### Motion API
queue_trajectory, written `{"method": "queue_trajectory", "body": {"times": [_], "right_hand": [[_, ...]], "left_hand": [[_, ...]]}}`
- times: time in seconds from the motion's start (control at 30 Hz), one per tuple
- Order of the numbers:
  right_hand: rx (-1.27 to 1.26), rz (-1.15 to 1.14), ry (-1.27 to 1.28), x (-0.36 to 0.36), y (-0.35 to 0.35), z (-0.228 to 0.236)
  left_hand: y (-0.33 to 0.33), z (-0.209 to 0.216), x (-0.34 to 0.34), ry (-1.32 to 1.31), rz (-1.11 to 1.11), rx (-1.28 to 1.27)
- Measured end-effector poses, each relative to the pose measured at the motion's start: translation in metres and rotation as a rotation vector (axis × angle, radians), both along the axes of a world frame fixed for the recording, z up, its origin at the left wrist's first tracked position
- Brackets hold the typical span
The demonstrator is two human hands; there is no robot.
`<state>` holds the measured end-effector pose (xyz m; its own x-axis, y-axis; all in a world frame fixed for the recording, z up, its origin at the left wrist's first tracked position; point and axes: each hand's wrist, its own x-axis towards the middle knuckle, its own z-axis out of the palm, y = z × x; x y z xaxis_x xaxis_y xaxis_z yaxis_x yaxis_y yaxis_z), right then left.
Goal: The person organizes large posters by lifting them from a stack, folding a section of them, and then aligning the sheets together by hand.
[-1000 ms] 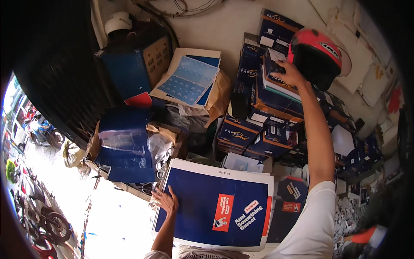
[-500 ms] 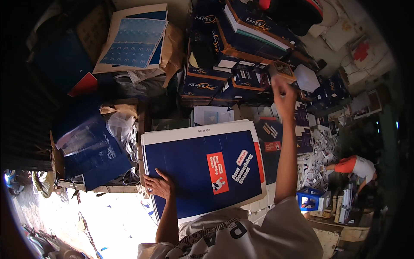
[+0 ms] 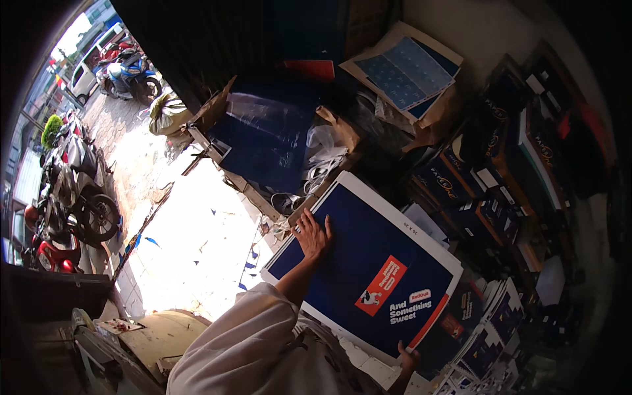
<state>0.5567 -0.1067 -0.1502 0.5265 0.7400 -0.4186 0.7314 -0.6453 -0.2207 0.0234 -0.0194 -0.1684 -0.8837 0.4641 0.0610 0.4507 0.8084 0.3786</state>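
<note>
A stack of large flat printed sheets (image 3: 355, 230), dark blue with white borders and a red panel, lies slanted in front of me. My left hand (image 3: 313, 238) rests flat on its upper left edge, open, with the fingers spread. At the lower right edge, beside the red strip, is my right hand (image 3: 408, 360). Its thumb points up against the sheets' edge, while its other fingers are mostly hidden, so its grip cannot be made out.
Left of the stack, a box (image 3: 227, 172) holds blue sheets and white strips. Dark blue paper cartons (image 3: 454, 178) are piled at the right, and light blue printed sheets (image 3: 405, 72) lie at the back. Motorbikes (image 3: 85, 197) stand outside on the far left.
The view has swung left, bringing the street into sight. My right hand has come down from its raised place near the cartons to the stack's edge. My left hand stays on the stack.
</note>
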Motion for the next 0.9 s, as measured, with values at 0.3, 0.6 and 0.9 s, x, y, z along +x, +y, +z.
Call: {"method": "queue_trajectory", "body": {"times": [0.3,0.6,0.9], "right_hand": [[-0.078,0.114,0.062,-0.062,-0.008,-0.02],[0.382,0.298,-0.108,-0.224,0.019,0.058],[0.15,0.331,0.186,-0.469,-0.021,0.093]], "left_hand": [[-0.029,0.023,-0.082,-0.316,-0.012,0.1],[-0.017,-0.09,-0.308,-1.093,0.423,0.709],[0.049,-0.15,-0.377,-1.401,0.809,1.051]]}}
